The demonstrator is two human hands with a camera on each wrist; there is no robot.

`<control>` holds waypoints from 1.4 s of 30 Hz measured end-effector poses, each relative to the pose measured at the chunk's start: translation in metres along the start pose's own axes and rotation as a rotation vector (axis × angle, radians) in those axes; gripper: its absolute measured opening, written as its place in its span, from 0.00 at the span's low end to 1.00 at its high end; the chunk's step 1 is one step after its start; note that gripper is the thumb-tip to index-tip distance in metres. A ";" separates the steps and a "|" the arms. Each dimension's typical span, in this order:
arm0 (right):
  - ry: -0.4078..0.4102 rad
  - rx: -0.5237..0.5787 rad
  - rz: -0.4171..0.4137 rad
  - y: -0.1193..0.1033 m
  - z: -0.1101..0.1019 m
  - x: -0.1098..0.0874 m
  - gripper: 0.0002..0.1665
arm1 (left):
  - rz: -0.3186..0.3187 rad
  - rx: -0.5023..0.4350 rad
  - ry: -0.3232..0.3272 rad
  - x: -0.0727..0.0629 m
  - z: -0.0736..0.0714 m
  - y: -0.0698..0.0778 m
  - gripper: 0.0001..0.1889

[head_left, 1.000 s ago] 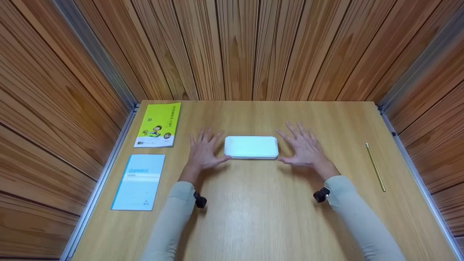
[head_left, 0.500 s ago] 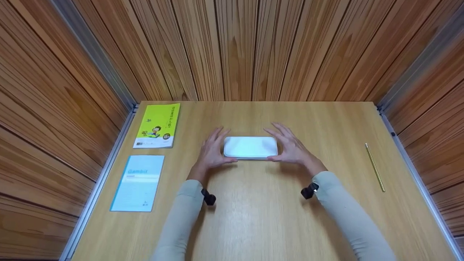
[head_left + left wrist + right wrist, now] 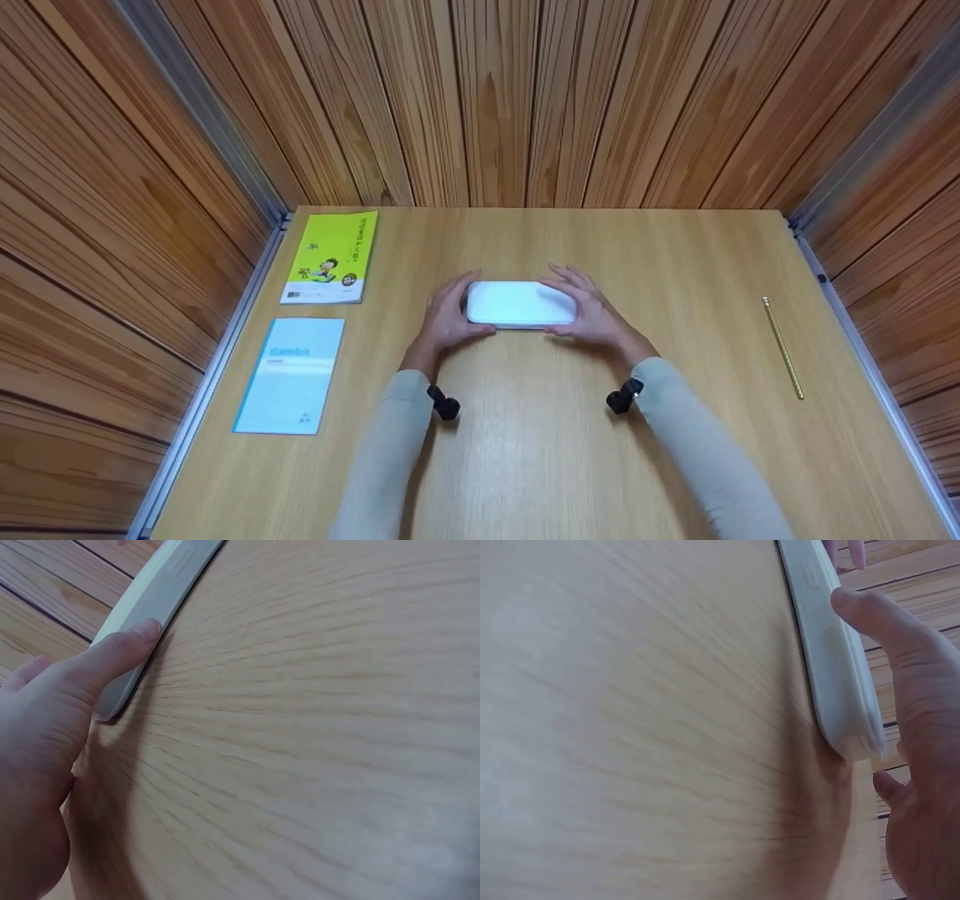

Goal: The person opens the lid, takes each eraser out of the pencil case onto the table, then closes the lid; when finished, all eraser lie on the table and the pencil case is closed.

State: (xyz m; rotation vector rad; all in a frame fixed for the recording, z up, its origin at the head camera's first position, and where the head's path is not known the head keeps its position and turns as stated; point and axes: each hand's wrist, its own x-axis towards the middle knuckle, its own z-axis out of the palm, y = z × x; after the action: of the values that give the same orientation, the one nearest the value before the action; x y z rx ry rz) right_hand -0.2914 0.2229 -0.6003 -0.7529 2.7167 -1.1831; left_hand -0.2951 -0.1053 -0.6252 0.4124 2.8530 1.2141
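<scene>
A flat white case [image 3: 517, 304] with rounded corners lies lengthwise in the middle of the wooden table. My left hand [image 3: 448, 315] grips its left end, thumb along the front side and fingers around the far side. In the left wrist view the thumb [image 3: 135, 637] presses on the case's front wall [image 3: 161, 600]. My right hand [image 3: 592, 311] holds the right end, its thumb at the front edge and index finger at the far edge; the other fingers are spread behind. In the right wrist view that thumb [image 3: 862, 607] overlaps the case's upper edge.
On the left lie a yellow-green book [image 3: 330, 255] with a cartoon figure and, nearer, a light blue notebook [image 3: 289, 382]. A gold pencil [image 3: 784, 349] lies on the right. Wood-plank walls [image 3: 495, 105] border the table [image 3: 517, 465] at the back and both sides.
Both hands have moved inward from beside the case, and their spread fingers have drawn in around its two ends. The case, books and pencil stay in place.
</scene>
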 end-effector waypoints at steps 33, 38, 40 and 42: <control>0.026 0.215 0.106 0.018 0.014 -0.005 0.36 | -0.073 -0.052 -0.004 0.001 0.006 -0.002 0.45; 0.018 0.204 0.109 0.018 0.013 -0.005 0.36 | -0.072 -0.042 -0.025 0.000 0.006 -0.001 0.45; 0.018 0.208 0.115 0.018 0.013 -0.005 0.36 | -0.059 -0.033 -0.034 0.001 0.005 0.000 0.46; 0.017 0.203 0.116 0.018 0.013 -0.005 0.35 | -0.053 -0.028 -0.038 0.001 0.005 0.000 0.46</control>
State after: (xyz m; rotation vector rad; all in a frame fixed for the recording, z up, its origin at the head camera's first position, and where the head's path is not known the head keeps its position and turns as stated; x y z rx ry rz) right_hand -0.2909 0.2269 -0.6221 -0.5548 2.5610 -1.4154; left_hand -0.2954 -0.1016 -0.6284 0.3537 2.7925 1.2224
